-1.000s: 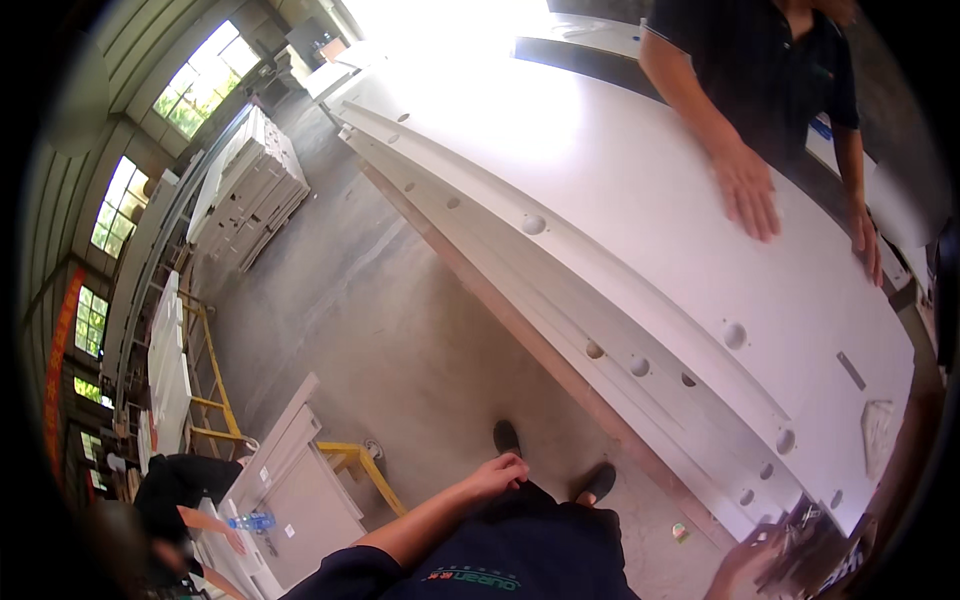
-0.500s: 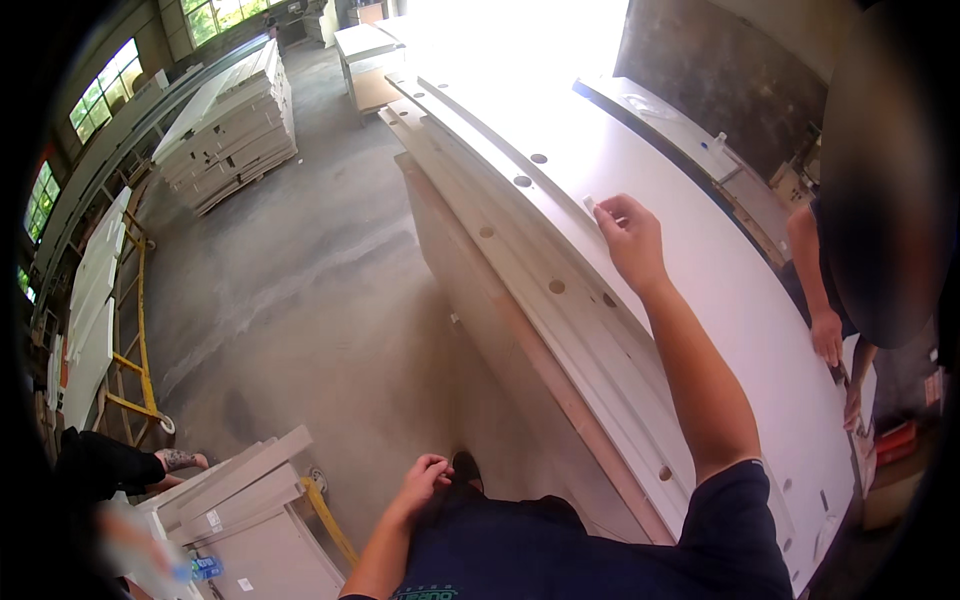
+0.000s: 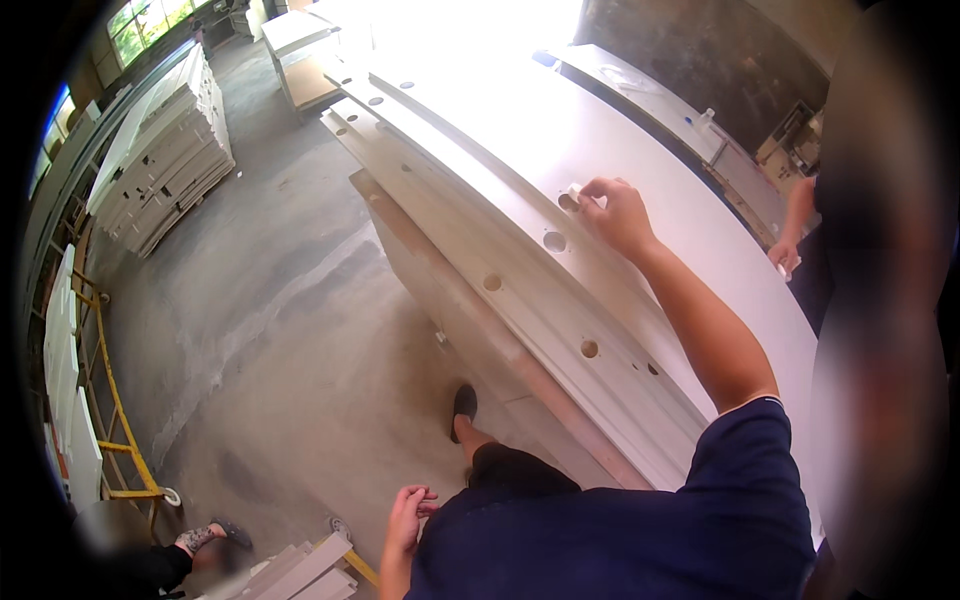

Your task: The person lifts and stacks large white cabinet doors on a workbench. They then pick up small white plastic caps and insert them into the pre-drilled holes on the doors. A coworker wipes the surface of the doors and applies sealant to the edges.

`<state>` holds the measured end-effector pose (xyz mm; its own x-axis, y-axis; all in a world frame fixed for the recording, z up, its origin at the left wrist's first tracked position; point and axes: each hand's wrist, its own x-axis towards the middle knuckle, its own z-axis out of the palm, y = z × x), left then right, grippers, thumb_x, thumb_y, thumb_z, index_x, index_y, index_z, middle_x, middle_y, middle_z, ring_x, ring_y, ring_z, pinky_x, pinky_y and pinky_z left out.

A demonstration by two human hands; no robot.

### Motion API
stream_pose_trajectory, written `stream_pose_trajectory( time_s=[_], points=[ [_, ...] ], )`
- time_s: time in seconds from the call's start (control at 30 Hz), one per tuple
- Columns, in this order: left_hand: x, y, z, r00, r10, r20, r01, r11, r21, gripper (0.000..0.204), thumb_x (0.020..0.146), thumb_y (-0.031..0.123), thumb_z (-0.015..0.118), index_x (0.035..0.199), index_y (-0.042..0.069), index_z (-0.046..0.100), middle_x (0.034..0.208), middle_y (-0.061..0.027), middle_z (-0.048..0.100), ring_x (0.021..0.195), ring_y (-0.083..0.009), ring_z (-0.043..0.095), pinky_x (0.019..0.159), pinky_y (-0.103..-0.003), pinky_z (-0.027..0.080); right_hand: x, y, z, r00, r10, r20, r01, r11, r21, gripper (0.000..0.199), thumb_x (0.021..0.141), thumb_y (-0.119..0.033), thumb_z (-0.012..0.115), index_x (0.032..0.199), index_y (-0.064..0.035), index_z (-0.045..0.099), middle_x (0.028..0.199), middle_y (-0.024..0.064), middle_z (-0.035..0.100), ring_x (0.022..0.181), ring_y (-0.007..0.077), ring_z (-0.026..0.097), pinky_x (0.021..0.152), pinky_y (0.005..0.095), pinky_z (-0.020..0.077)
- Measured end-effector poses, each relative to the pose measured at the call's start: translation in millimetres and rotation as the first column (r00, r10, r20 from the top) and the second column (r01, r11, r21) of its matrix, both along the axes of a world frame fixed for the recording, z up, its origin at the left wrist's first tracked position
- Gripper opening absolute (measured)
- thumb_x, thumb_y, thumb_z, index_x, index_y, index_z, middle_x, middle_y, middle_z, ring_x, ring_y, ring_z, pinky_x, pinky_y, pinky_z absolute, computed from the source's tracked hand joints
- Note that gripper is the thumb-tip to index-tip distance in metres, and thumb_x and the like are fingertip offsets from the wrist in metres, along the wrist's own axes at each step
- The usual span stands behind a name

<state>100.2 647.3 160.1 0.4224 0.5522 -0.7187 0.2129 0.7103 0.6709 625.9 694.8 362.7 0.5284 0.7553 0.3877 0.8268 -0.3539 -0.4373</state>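
Observation:
My right hand (image 3: 615,212) reaches out over a long white panel (image 3: 640,150) and pinches a small white round fitting (image 3: 574,192) at a drilled hole (image 3: 567,203) near the panel's edge. More round holes (image 3: 554,241) run along the stacked white boards (image 3: 520,290) below. My left hand (image 3: 408,510) hangs at my side above the concrete floor, fingers loosely curled, holding nothing.
A co-worker stands at the right, with a hand (image 3: 785,255) at the panel's far edge. Stacks of white boards (image 3: 165,150) lie on the floor at the left. A yellow trolley frame (image 3: 115,430) stands at lower left. Another person's foot (image 3: 205,537) shows at the bottom left.
My right hand has moved along the panel edge and now pinches a small white fitting at a hole. A second ago the arm was not stretched out over the panel.

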Motion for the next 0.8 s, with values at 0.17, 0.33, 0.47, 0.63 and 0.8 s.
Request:
stream_pose_trajectory(
  time_s=[0.17,0.33,0.47,0.63,0.8],
  points=[
    [74.9,109.5,11.7,0.985,-0.173,-0.008,0.173,0.983,0.059,0.025,0.094,0.021,0.049,0.11,0.002,0.053,0.098,-0.0112,0.063,0.078,-0.0157,0.061,0.075,-0.029,0.049,1.9,3.4,-3.4,0.971,0.104,0.214,-0.107,0.994,0.002,0.01,0.081,-0.013,0.061,0.08,-0.0048,0.067,0.083,0.0098,0.068,0.087,0.0254,0.06,0.088,0.0347,0.0418],
    [145.4,213.0,34.3,0.956,-0.293,-0.018,0.29,0.936,0.201,0.026,0.094,0.023,0.051,0.11,0.003,0.055,0.096,-0.0096,0.064,0.079,-0.0143,0.06,0.074,-0.028,0.047,-5.8,3.5,6.6,0.967,0.133,0.219,-0.103,0.985,-0.142,0.011,0.08,-0.012,0.062,0.087,-0.0047,0.066,0.086,0.0105,0.067,0.091,0.0258,0.059,0.089,0.0357,0.04],
    [194.1,261.7,47.0,0.936,-0.352,0.008,0.344,0.919,0.192,0.027,0.093,0.024,0.052,0.11,0.003,0.055,0.096,-0.0093,0.064,0.079,-0.0142,0.059,0.074,-0.028,0.046,-17.1,9.0,18.1,0.961,0.109,0.255,-0.03,0.956,-0.293,0.018,0.08,-0.017,0.063,0.092,-0.004,0.066,0.095,0.0101,0.065,0.099,0.0248,0.056,0.096,0.0388,0.0338],
    [228.8,295.0,21.3,0.835,-0.548,0.057,0.535,0.831,0.148,0.028,0.093,0.026,0.053,0.109,0.003,0.057,0.096,-0.0087,0.064,0.082,-0.0149,0.059,0.077,-0.029,0.047,-27.2,29.6,28.8,0.992,0.004,0.123,0.055,0.879,-0.473,0.03,0.082,-0.026,0.062,0.102,-0.0038,0.067,0.1,0.0071,0.065,0.106,0.0231,0.052,0.102,0.0386,0.0283],
    [249.5,335.9,28.7,0.684,-0.723,0.101,0.705,0.69,0.162,0.027,0.093,0.025,0.052,0.106,0.002,0.056,0.093,-0.0066,0.062,0.079,-0.0139,0.056,0.077,-0.026,0.045,-47.4,22.6,28.7,0.984,-0.15,0.1,0.172,0.943,-0.284,0.031,0.081,-0.023,0.064,0.106,-0.006,0.066,0.103,0.007,0.064,0.109,0.0238,0.051,0.102,0.0391,0.0276]
  ],
)
